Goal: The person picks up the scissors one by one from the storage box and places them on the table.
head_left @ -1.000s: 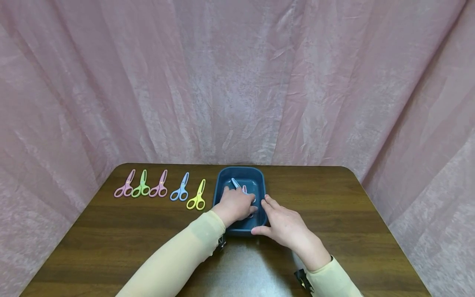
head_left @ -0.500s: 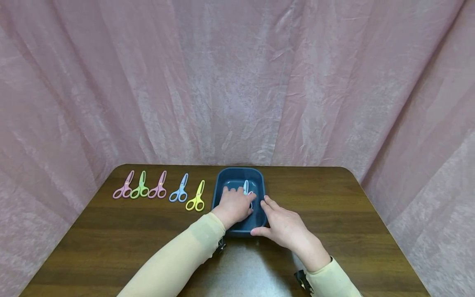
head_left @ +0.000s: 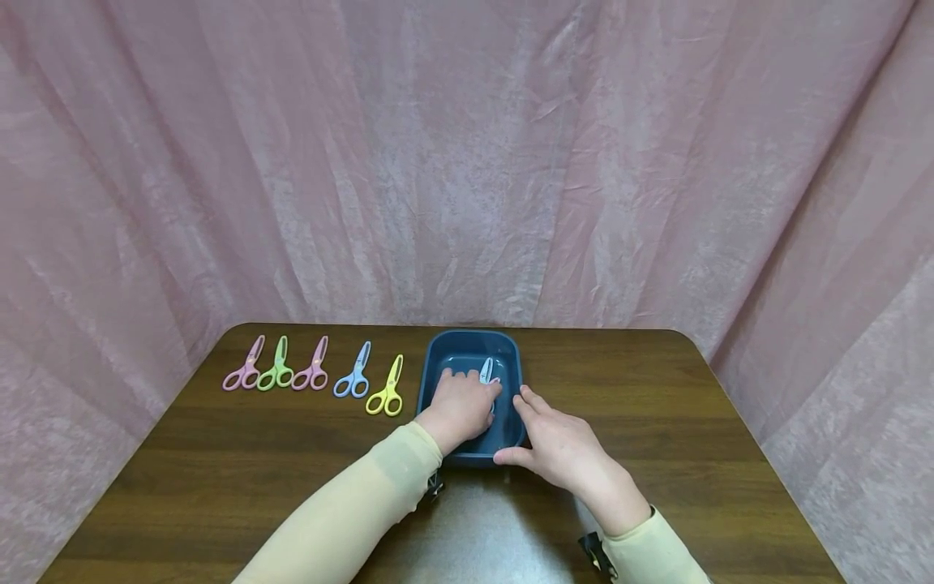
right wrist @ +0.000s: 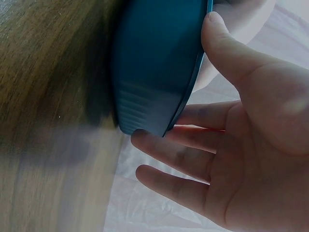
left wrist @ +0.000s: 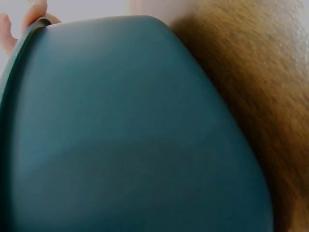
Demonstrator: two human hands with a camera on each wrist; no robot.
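My left hand [head_left: 462, 405] reaches palm down into a dark blue tray [head_left: 472, 460]. A pair of light blue scissors [head_left: 486, 371] lies in the tray with its tip pointing away, partly covered by the left hand's index finger. A bit of pink shows just beside it. The hand hides the undersides of its fingers, so I cannot tell whether they pinch the scissors. My right hand [head_left: 558, 442] touches the tray's right side with straight fingers, its thumb at the near right corner. In the right wrist view, the thumb [right wrist: 215, 29] rests at the rim.
Left of the tray, several scissors lie in a row: pink [head_left: 246, 367], green [head_left: 277, 369], another pink [head_left: 312, 369], blue [head_left: 353, 375] and yellow [head_left: 385, 391]. The brown wooden table [head_left: 657, 405] extends to both sides. A pink curtain [head_left: 467, 162] hangs behind it.
The light blue scissors have shifted right in the tray and turned from slanting left to pointing nearly straight away. My left hand has moved slightly over them. The right hand stays put.
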